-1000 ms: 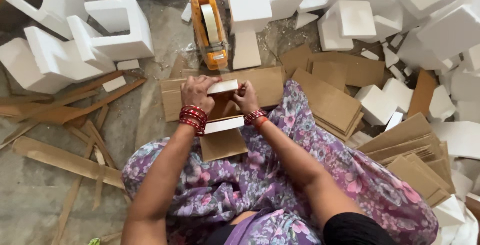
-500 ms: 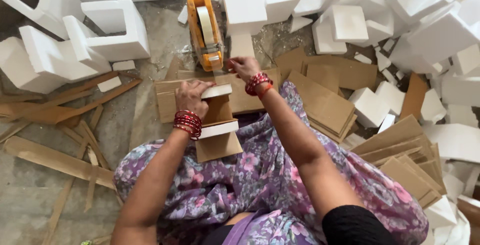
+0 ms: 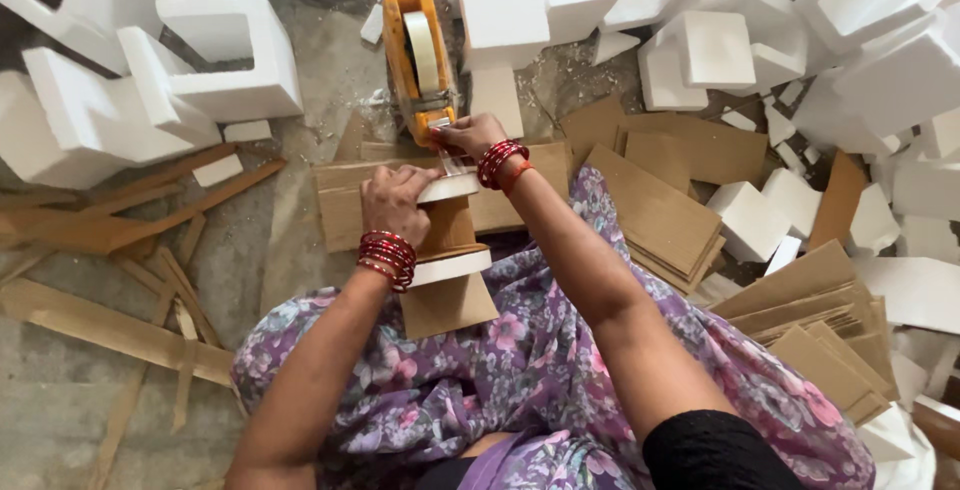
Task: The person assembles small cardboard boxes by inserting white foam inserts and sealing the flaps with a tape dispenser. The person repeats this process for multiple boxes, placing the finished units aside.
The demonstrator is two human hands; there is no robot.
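My left hand (image 3: 397,206) grips a small bundle of brown cardboard and white foam pieces (image 3: 450,250) that rests on my lap, pressing its upper left side. My right hand (image 3: 468,136) reaches forward and pinches the end of the clear tape at the mouth of an orange tape dispenser (image 3: 418,60) lying on the floor. A short strip of tape runs from the dispenser down to the top foam piece. Both wrists carry red bangles. A cardboard flap (image 3: 447,305) sticks out below the bundle.
White foam blocks (image 3: 190,70) lie heaped at the left, top and right. Stacked cardboard sheets (image 3: 655,215) sit to the right of my lap, more (image 3: 830,325) at lower right. Cardboard strips (image 3: 110,240) litter the concrete floor at left.
My right hand left the bundle and moved forward to the tape dispenser, taking hold of the tape end. My left hand stayed on the bundle, which shifted slightly.
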